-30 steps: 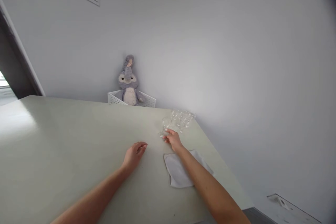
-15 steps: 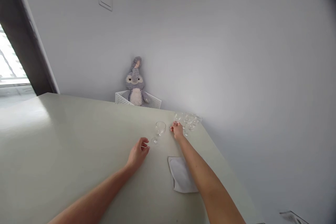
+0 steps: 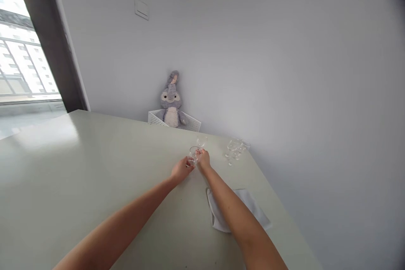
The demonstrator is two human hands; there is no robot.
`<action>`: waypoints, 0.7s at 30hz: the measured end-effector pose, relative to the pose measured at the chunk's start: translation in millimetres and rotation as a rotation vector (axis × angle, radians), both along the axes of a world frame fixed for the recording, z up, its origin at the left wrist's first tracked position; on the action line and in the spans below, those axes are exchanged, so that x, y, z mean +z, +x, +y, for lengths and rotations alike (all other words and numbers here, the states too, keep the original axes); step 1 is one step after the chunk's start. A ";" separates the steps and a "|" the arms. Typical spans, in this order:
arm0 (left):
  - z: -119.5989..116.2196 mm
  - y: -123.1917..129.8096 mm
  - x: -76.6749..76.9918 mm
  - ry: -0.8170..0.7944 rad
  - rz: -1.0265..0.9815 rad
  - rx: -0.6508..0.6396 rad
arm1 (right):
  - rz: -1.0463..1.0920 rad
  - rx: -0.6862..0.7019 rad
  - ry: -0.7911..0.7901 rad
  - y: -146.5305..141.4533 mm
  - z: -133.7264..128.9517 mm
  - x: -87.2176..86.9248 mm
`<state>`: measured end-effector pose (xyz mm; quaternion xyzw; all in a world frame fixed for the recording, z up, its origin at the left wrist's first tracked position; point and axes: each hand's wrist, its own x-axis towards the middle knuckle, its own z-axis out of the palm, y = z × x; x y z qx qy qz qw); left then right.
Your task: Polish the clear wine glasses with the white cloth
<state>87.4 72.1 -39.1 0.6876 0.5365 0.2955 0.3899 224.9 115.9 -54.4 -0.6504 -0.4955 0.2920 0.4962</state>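
My left hand point(image 3: 184, 168) is closed around the lower part of a clear stemmed glass point(image 3: 195, 154) near the table's middle. Just right of that glass and partly behind it is my right hand point(image 3: 203, 159), its fingers bent near a second clear glass point(image 3: 201, 140) that stands farther back. What the right fingers grip is too small and see-through to make out. Several more stemmed glasses point(image 3: 236, 147) stand in a cluster to the right, by the table's back corner. Under my right forearm lies a folded grey cloth point(image 3: 249, 206).
A grey plush toy point(image 3: 171, 105) sits in a white perforated basket point(image 3: 191, 123) behind the pale table's point(image 3: 126, 152) back edge. Walls rise behind and to the right. A window point(image 3: 25, 59) is at the left.
My right hand has moved left from the glass cluster, and one glass now stands apart from it. My left hand has reached forward and closed on the nearer glass. The view has shifted slightly.
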 end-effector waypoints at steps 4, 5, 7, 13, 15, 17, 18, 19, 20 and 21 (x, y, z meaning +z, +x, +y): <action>2.5 -37.7 -1.1 0.019 0.018 0.070 | -0.013 0.076 -0.019 -32.5 3.4 0.6; 3.6 -48.4 -1.2 0.024 0.017 0.085 | -0.009 0.106 -0.026 -42.9 4.4 0.5; 5.3 -69.2 -1.1 0.033 0.005 0.103 | 0.003 0.169 -0.036 -64.9 6.2 0.5; 2.6 -124.0 0.8 0.048 -0.024 0.211 | 0.045 0.320 -0.068 -130.5 11.7 5.4; 1.7 -140.3 1.2 0.058 -0.032 0.296 | 0.055 0.354 -0.083 -151.6 14.5 8.9; 2.5 -155.5 1.3 0.070 -0.040 0.384 | 0.061 0.393 -0.099 -171.4 16.9 13.4; 3.5 -162.4 1.2 0.076 -0.042 0.425 | 0.063 0.413 -0.105 -180.1 17.5 16.1; 4.9 -168.8 0.8 0.083 -0.043 0.465 | 0.065 0.432 -0.110 -187.7 17.7 18.9; 6.4 -174.7 0.2 0.090 -0.041 0.503 | 0.066 0.451 -0.115 -193.8 17.2 21.7; 8.0 -180.1 -0.6 0.095 -0.038 0.541 | 0.066 0.468 -0.120 -198.0 16.1 24.4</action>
